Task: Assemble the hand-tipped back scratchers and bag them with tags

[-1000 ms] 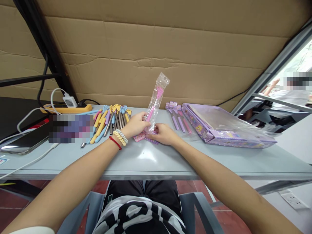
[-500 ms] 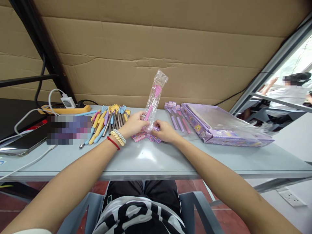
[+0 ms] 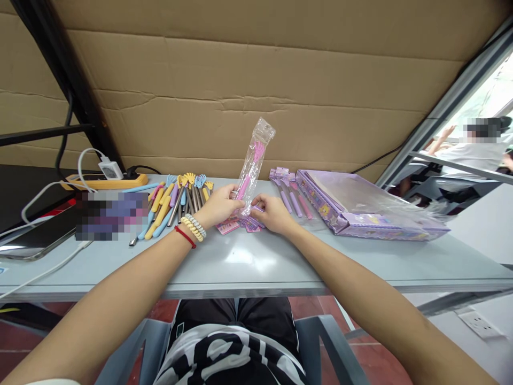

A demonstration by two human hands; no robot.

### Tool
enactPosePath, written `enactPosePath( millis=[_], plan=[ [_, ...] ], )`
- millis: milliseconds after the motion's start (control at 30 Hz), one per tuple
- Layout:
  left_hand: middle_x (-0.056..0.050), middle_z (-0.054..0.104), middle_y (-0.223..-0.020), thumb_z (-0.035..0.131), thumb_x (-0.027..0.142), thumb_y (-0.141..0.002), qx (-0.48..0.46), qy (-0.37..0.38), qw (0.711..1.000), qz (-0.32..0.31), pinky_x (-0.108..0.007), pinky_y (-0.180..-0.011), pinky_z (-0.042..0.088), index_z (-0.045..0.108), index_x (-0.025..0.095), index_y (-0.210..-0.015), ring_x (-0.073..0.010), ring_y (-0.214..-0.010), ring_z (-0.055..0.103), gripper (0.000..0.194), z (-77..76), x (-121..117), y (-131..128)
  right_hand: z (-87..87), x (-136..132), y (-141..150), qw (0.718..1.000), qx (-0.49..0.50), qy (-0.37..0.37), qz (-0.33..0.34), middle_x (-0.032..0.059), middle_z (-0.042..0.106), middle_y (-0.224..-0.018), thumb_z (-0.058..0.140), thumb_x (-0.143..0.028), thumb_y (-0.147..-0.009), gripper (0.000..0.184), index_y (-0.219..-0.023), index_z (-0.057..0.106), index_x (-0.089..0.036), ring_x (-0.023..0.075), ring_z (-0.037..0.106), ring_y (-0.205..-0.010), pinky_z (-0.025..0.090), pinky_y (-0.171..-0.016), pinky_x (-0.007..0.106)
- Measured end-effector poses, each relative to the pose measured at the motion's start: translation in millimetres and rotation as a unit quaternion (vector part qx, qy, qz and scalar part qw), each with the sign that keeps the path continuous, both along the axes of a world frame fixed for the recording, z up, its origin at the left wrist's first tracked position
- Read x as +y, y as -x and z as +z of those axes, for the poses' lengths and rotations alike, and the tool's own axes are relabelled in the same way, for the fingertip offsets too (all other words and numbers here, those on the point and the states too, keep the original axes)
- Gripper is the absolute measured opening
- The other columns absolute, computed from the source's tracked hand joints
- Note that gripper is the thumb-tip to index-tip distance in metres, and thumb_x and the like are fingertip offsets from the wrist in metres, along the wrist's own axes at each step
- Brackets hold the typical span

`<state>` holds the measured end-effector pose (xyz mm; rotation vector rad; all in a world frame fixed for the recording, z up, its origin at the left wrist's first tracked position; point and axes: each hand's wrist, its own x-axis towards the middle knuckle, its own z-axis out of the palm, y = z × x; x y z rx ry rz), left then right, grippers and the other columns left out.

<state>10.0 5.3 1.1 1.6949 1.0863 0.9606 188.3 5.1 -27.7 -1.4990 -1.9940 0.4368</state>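
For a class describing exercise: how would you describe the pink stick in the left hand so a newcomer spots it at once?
At the grey table, find the left hand near the middle. From it a clear sleeve slants upward, with a pink stick inside, ending in a small hand shape. Unlike the sticks lying to either side, this one is held tilted up.

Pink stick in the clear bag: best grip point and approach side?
Probably the lower shaft of the pink stick, pinched through the clear bag from the left, as the left hand does. It is slim and slants upward; the bag's top beyond the hand-shaped tip looks limp, and the right hand occupies the lower right.
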Motion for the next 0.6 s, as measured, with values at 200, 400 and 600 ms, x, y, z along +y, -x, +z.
enactPosePath(
  millis=[200, 400, 600],
  plan=[
    [0.002, 0.057, -0.067, 0.061, 0.01, -0.075, -0.001, -0.009, 1.0, -0.003, -0.023, -0.05, 0.04, 0.057, 0.012, -0.102, -0.0114, -0.052, 0.05, 0.027, -3.8, 4.7, 1.1, -2.0, 0.6, -0.8, 0.997, 0.056, 0.047, 0.038, -0.0024, 0.057, -0.06, 0.064, -0.031, -0.075, 0.02, -0.084, 0.059, -0.014, 0.0088, 0.044, -0.054, 0.03, -0.055, 0.022],
    [0.004, 0.054, -0.065, 0.061, 0.009, -0.075, -0.011, -0.01, 1.0, -0.003, -0.022, -0.046, 0.038, 0.058, 0.011, -0.102, -0.0094, -0.048, 0.046, 0.027, -1.6, 5.9, 3.0, 0.4, 4.7, -9.8, 0.982, 0.154, 0.063, 0.094, 0.0073, 0.066, -0.094, 0.07, -0.044, -0.066, 0.035, -0.071, 0.056, -0.012, 0.0083, 0.05, -0.062, 0.039, -0.058, 0.022],
    [-0.001, 0.06, -0.075, 0.064, 0.012, -0.071, -0.03, -0.012, 0.999, -0.018, -0.023, -0.054, 0.044, 0.059, 0.012, -0.099, -0.0132, -0.061, 0.056, 0.029, -2.8, 8.7, 6.4, 9.3, 10.9, -24.3, 0.962, 0.26, 0.083, 0.006, -0.0001, 0.052, -0.055, 0.066, -0.052, -0.074, 0.04, -0.081, 0.046, -0.018, 0.0133, 0.049, -0.045, 0.035, -0.039, 0.023]
  ],
)
